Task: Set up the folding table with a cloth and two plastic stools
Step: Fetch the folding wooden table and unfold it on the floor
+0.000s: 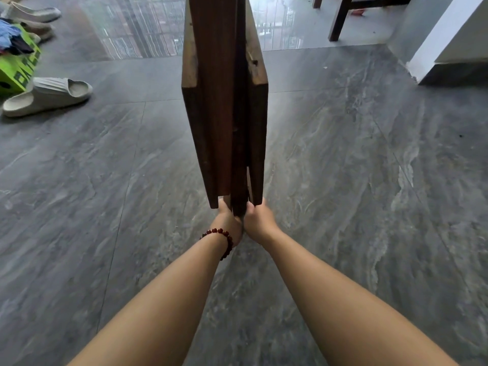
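- Head view: folding table (224, 114) in folded state, centre of frame, running from the hands away toward the top edge.
- Table is dark reddish-brown wood. Several flat boards and slats are packed face to face into a narrow bundle seen edge-on.
- Outer boards on both sides show paler, worn, unfinished patches in their upper part. The right one has a small dark hole or knot.
- Near end of the bundle is uneven: the slats stop at slightly different lengths, with a thin gap between two on the right.
- Far end is cut off by the frame, so cannot tell whether it rests on anything.
- Left hand (228, 220) grips the near end from the left. Its fingers are mostly hidden behind the wood. A red bead bracelet (221, 239) sits on the wrist.
- Right hand (260, 220) grips the same end from the right, thumb up against the slats. The two hands are nearly touching.
- Both bare forearms are extended forward.
- Below is a grey, stone-patterned tile floor (343, 180).
- Far left: pale slippers (47, 96), just beside a bright green box (18, 72) with clothes on top.
- Upper right: dark furniture legs (340, 19) and a white wall base (443, 40), well apart from the table.
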